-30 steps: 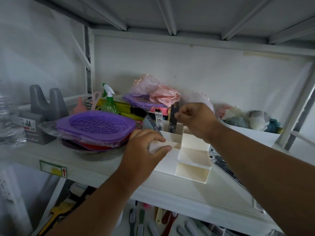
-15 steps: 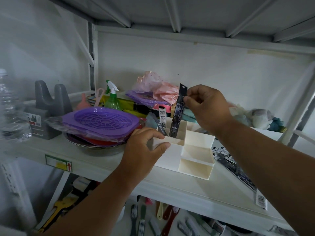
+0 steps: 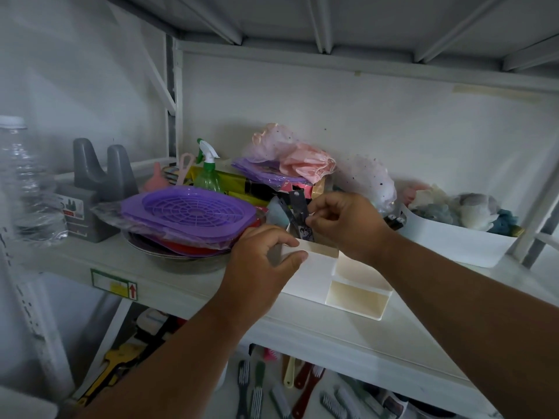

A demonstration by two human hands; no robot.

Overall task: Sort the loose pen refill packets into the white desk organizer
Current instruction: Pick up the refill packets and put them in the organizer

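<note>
Step in hand: seating one pen refill packet (image 3: 299, 214) in the tall rear compartment of the white desk organizer (image 3: 357, 293); by the look of it the packet was partly in, its lower end below the rim and its dark top standing up, tilted a little to the left.

Right hand (image 3: 348, 225): fingers curled, thumb and forefinger pinching the packet near its middle, just above the organizer's rim.

Left hand (image 3: 260, 261): fingers bent over the organizer's left rear corner, thumb pressed on the outer wall, gripping it to steady it on the shelf (image 3: 187, 285).

Task's thing: the organizer sat near the shelf's front edge, just right of the purple plastic trays (image 3: 187, 213); another packet seemed to stand in the same rear compartment, though it was partly hidden by the hands.

Front compartments: the two lower ones showed nothing inside.

Next move, as a judgement: push the packet down until it rests, let go cleanly, then look for further loose packets; none showed clearly on the shelf.
</note>
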